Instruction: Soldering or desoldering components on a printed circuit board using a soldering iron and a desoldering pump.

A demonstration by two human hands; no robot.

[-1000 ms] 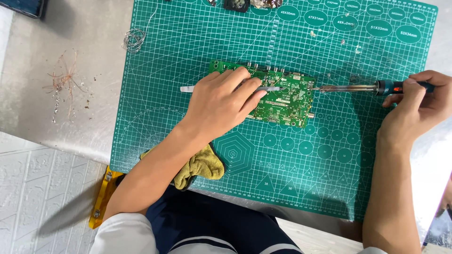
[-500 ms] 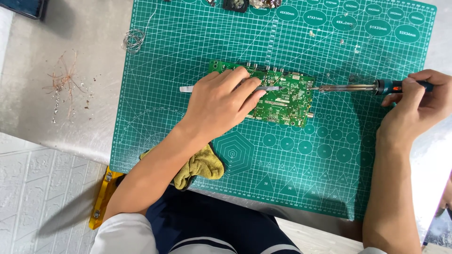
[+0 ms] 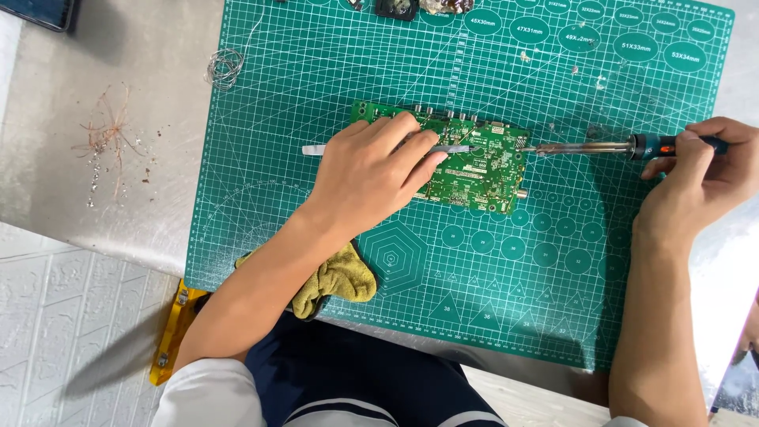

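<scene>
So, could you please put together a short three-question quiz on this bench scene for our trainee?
1. True or false: the left hand rests on the circuit board.
2. What does the right hand hold? A) soldering iron B) screwdriver C) brush
3. What lies under the left forearm at the edge of the mat?

Key:
1. True; it also holds tweezers.
2. A
3. A yellow cloth.
</scene>
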